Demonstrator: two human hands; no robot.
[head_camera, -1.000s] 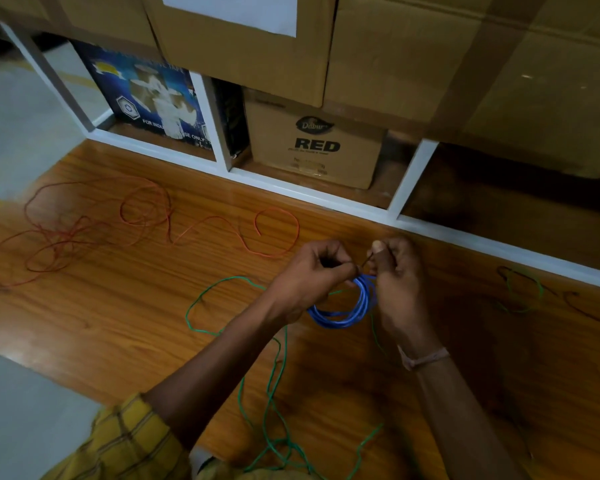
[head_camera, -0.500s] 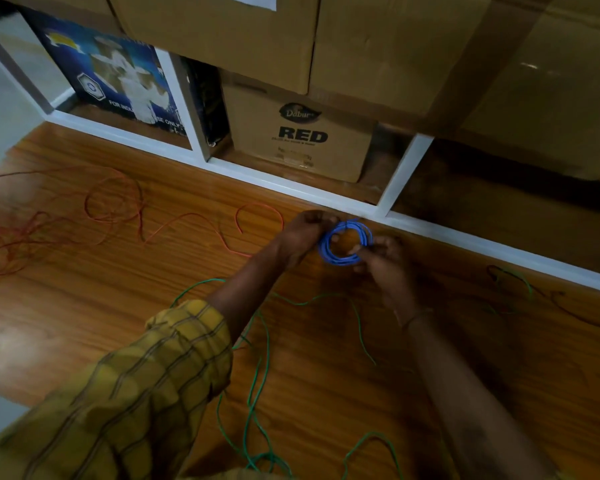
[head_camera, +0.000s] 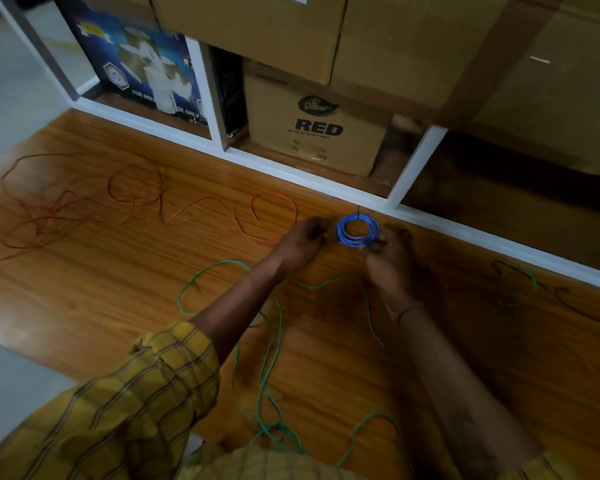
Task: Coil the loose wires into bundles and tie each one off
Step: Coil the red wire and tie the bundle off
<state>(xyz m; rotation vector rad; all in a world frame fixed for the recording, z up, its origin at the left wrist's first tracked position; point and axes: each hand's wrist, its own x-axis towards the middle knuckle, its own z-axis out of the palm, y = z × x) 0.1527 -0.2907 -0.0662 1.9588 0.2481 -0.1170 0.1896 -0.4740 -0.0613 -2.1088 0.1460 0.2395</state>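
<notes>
A small blue wire coil (head_camera: 358, 231) lies on the wooden floor (head_camera: 118, 289), close to the white shelf rail (head_camera: 465, 231). A thin dark tie end sticks up from its far side. My right hand (head_camera: 388, 252) pinches the coil's near right edge. My left hand (head_camera: 303, 240) sits just left of the coil with fingers loosely curled and nothing visible in them. A loose green wire (head_camera: 279, 323) sprawls under my forearms. A loose red wire (head_camera: 274, 194) trails off to a tangle at the left.
Behind the rail stand a cardboard box marked RED (head_camera: 317, 126) and a blue printed box (head_camera: 146, 71), with larger cartons stacked above. Another green wire (head_camera: 515, 271) and a dark one lie at the right. Grey floor borders the wood at left.
The blue coil has gone from raised between both hands down to the floor by the rail. My left hand has come off it; my right hand still holds its edge.
</notes>
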